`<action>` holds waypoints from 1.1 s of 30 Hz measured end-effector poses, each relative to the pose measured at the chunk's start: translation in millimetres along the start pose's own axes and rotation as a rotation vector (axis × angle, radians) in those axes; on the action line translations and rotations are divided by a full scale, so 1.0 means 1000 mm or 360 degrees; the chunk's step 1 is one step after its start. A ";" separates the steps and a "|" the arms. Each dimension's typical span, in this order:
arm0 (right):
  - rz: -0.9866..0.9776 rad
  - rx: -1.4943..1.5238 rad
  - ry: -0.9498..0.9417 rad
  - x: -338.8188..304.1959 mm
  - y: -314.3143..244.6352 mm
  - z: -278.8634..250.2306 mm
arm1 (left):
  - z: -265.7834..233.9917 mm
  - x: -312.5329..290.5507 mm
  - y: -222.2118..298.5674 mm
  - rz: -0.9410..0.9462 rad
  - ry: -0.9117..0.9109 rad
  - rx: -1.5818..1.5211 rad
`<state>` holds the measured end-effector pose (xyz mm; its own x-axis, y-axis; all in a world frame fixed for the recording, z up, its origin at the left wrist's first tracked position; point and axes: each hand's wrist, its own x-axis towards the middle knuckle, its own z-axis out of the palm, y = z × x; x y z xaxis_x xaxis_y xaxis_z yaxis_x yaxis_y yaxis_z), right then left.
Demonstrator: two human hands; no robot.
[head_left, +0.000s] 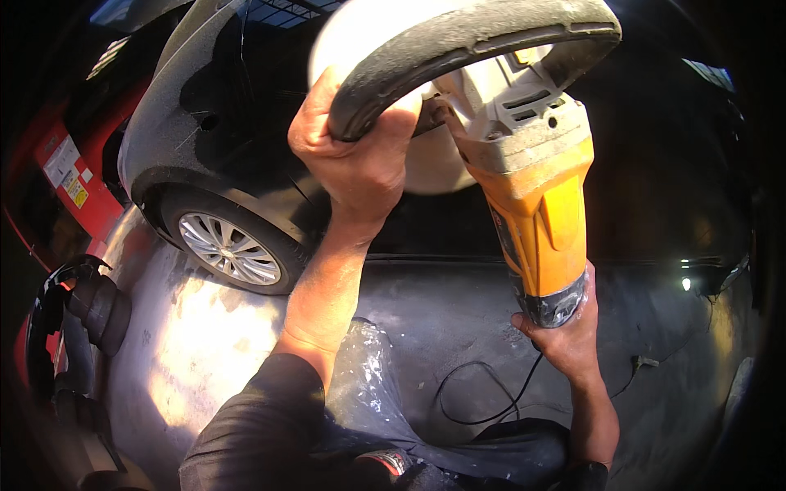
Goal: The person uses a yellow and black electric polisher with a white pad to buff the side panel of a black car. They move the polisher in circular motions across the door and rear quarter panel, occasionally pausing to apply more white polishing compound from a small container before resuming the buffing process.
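Note:
An orange car polisher (540, 204) with a grey metal head hangs in front of me, held by both hands. Its black loop handle (483, 45) curves across the top, and my left hand (356, 168) is closed around the left end of it. Behind the handle shows a pale round pad (348, 41), facing a dark car (262, 131); whether they touch I cannot tell. My right hand (573, 340) wraps the black rear end of the polisher from below, its thumb on the left side. Most of its other fingers are hidden behind the tool.
A black cord (442, 401) loops on the grey floor, and a plug connection (645, 361) lies farther right. The car's wheel (229, 245) stands at left. A red vehicle panel (74, 176) with labels and some black parts (98, 311) are at the far left.

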<state>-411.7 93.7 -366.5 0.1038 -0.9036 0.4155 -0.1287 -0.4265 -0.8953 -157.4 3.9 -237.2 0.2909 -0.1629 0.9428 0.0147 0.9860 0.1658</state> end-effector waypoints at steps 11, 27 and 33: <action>-0.0069 -0.0287 -0.0723 0.061 -0.001 0.103 | -0.170 -0.008 0.032 0.0073 0.0203 0.0336; -0.0071 -0.0033 -0.0071 -0.033 0.081 -0.006 | -0.003 -0.063 -0.003 -0.0293 0.0015 0.0529; -0.0001 0.0200 0.0367 -0.034 0.073 -0.060 | 0.143 -0.033 -0.028 -0.0049 -0.0490 0.0155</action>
<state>-483.6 90.6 -436.3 -0.1255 -0.8948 0.4285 -0.0034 -0.4315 -0.9021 -304.3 -23.2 -231.4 -0.0114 -0.2097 0.9777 -0.0766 0.9751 0.2082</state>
